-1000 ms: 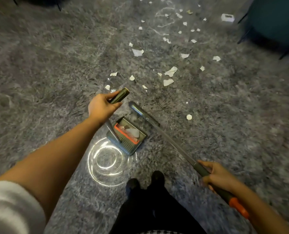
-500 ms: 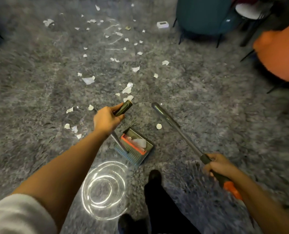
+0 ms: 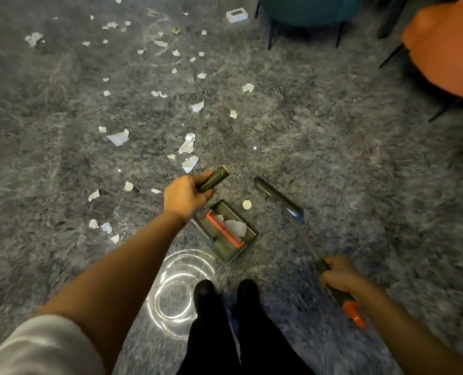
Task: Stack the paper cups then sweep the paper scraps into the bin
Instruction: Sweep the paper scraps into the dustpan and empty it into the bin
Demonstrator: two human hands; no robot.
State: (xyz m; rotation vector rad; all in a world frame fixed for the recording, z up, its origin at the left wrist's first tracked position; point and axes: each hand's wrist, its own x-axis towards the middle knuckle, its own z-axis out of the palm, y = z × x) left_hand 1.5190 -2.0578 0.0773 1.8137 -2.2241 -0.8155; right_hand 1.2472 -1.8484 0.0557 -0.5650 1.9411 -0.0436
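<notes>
Near the round scrap [image 3: 247, 204], dustpan [image 3: 225, 247] seems closer; left hand [image 3: 185, 197] still grips its handle [image 3: 214, 179], right hand [image 3: 338, 277] the broom [image 3: 276, 197].

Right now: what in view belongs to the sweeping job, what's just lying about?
Job: green long-handled dustpan, left hand gripping it; metal-shafted broom, right hand gripping it; white torn paper scraps.
Lying about: small white box, teal chair, orange chair.

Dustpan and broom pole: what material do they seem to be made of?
The dustpan looks like moulded plastic, dark green and matt, judging by its ribbed floor and orange comb. The broom pole looks like metal, since it glints; motion blur leaves this uncertain.
</notes>
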